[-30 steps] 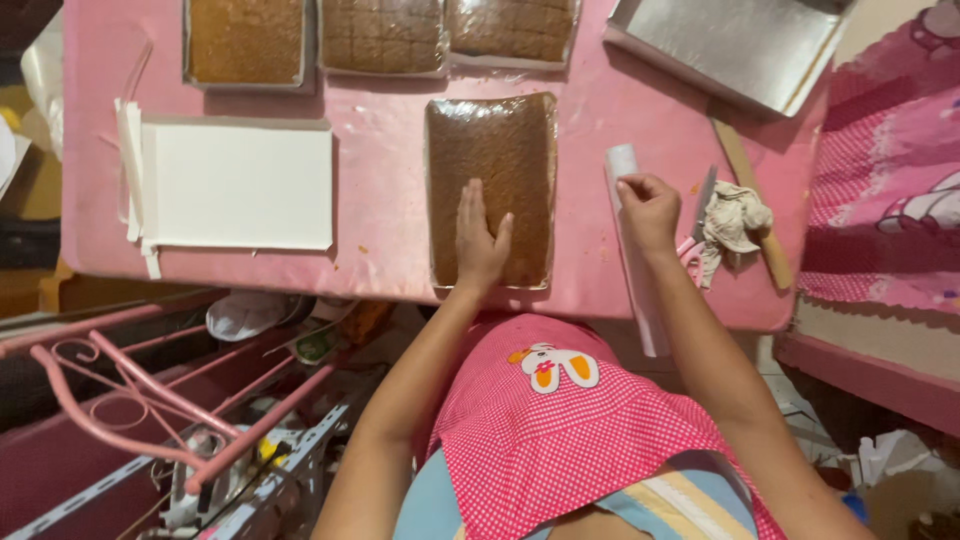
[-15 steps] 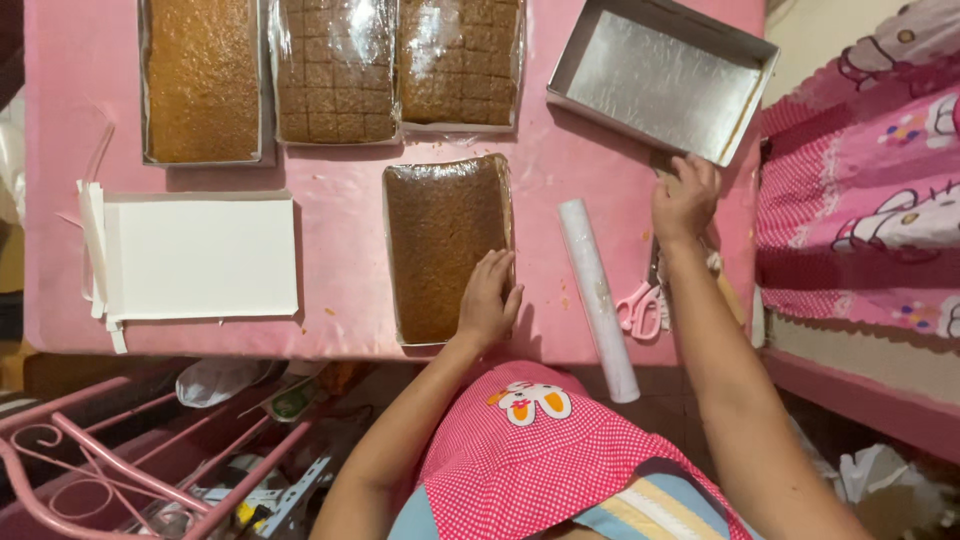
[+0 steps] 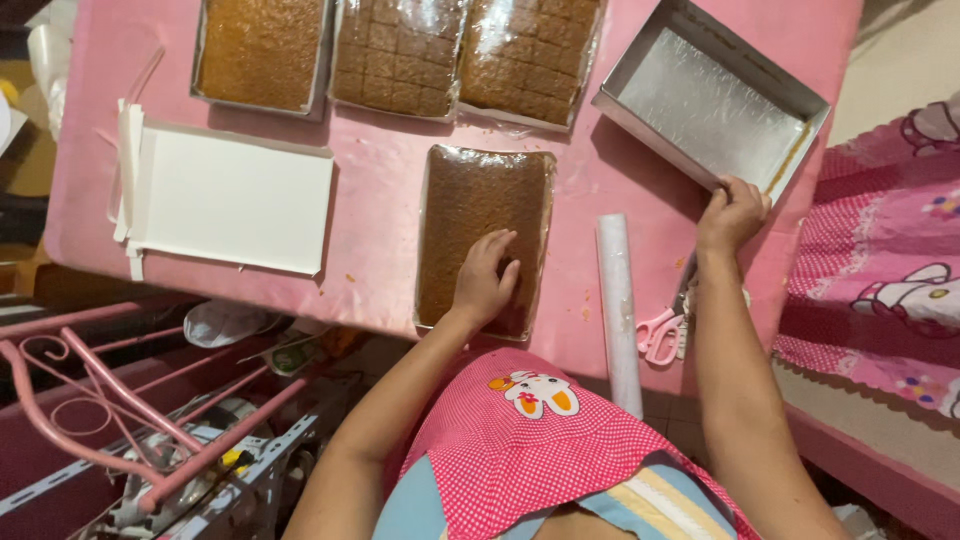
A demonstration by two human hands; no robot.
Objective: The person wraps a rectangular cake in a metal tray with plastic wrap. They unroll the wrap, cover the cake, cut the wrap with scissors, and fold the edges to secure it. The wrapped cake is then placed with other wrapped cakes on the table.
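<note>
The brown rectangular slab of cake wrapped in clear film (image 3: 480, 235) lies near the middle of the pink worktop (image 3: 380, 220), its short end reaching the near edge. The left hand (image 3: 487, 278) rests flat on the slab's near end, fingers spread loosely and gripping nothing. The film is glossy and slightly wrinkled over a fine, even crumb.

Just beside the slab toward the right lies a white roll of film (image 3: 618, 300), a long narrow cylinder that sticks out past the near edge. Pink-handled scissors (image 3: 662, 330) lie next to it at the near right edge.

The right hand (image 3: 732, 212) closes its fingers on the near rim of an empty rectangular metal baking tin (image 3: 690, 95), which sits at an angle in the far right corner; its floor is dull silver and its walls are straight.

Along the far edge stand three more brown cakes: a plain smooth-topped one in a tin (image 3: 262, 50) toward the left, and two film-covered ones scored into small squares (image 3: 400, 55) (image 3: 530, 60).

Near the left edge lies a flat white cardboard box (image 3: 235, 197), matte, with folded flaps along its left side.
</note>
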